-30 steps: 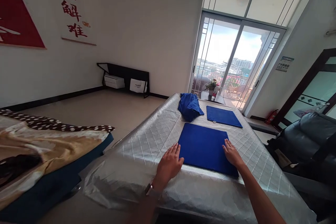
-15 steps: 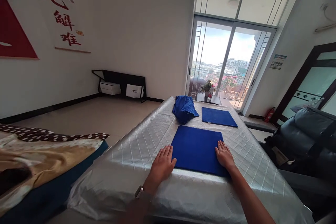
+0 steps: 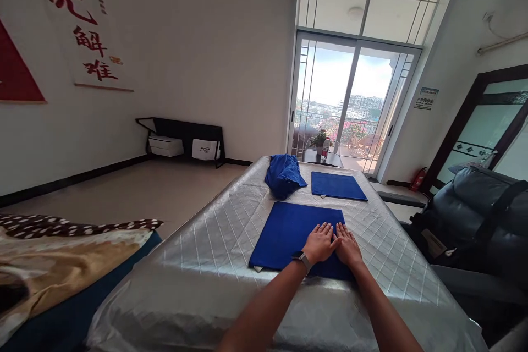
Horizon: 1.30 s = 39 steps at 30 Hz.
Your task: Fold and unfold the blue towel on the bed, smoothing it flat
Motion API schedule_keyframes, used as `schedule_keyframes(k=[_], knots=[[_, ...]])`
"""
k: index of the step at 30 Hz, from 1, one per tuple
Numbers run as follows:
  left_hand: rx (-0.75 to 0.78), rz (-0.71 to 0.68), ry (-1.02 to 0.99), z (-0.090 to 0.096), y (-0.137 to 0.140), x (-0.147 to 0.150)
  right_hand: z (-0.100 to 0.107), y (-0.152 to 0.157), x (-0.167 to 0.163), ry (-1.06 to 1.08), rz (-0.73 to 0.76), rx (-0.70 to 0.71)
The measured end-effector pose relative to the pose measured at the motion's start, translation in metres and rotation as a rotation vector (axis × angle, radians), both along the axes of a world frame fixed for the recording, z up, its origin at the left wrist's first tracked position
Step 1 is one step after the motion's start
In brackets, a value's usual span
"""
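Note:
A flat blue rectangle of folded cloth (image 3: pixel 284 231) lies on the silver quilted cover (image 3: pixel 223 236), with a small pale tag at its near left corner. My left hand (image 3: pixel 319 243) rests palm down on its right part, fingers stretched out. Close beside it, my right hand (image 3: pixel 348 245) lies flat along the cloth's right edge, and the two thumbs meet or overlap. Neither hand grips anything. Farther back lies a second flat blue cloth (image 3: pixel 339 185), also with a small tag. To its left sits a crumpled heap of blue fabric (image 3: pixel 284 176).
Dark padded seating (image 3: pixel 474 225) with a bag stands along the right. At the left is a rumpled brown and cream blanket (image 3: pixel 82 256). Beyond the silver cover are a small table (image 3: pixel 322 160) and sliding glass doors (image 3: pixel 350 104). A low black rack (image 3: pixel 185 131) stands against the wall.
My left hand has moved right, from the cloth's left edge to beside my right hand. The right hand stays near the right edge. The view has shifted slightly.

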<state>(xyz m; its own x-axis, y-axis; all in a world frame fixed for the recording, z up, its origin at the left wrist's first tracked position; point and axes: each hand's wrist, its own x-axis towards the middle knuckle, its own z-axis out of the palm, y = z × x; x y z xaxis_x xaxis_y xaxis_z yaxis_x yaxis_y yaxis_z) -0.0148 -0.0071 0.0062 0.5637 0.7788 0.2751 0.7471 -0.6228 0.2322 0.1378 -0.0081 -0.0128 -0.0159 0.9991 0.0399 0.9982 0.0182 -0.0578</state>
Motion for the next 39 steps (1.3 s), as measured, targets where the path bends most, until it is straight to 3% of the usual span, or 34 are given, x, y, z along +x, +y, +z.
schedule_keyframes(k=[6, 14, 17, 31, 39], knots=[[-0.084, 0.117, 0.008, -0.018, 0.022, -0.034, 0.002, 0.002, -0.003, 0.068, -0.036, -0.006], [-0.088, 0.397, 0.073, -0.025, 0.051, -0.139, 0.002, 0.0, -0.004, 0.112, -0.041, -0.002], [-0.083, 0.448, 0.082, -0.029, 0.054, -0.164, 0.002, 0.0, -0.004, 0.112, -0.046, -0.001], [-0.043, 0.482, 0.034, -0.023, 0.046, -0.165, 0.011, 0.006, -0.011, -0.049, -0.088, -0.047], [-0.048, 0.471, 0.012, -0.025, 0.048, -0.167, 0.03, 0.054, -0.004, -0.02, -0.046, -0.01]])
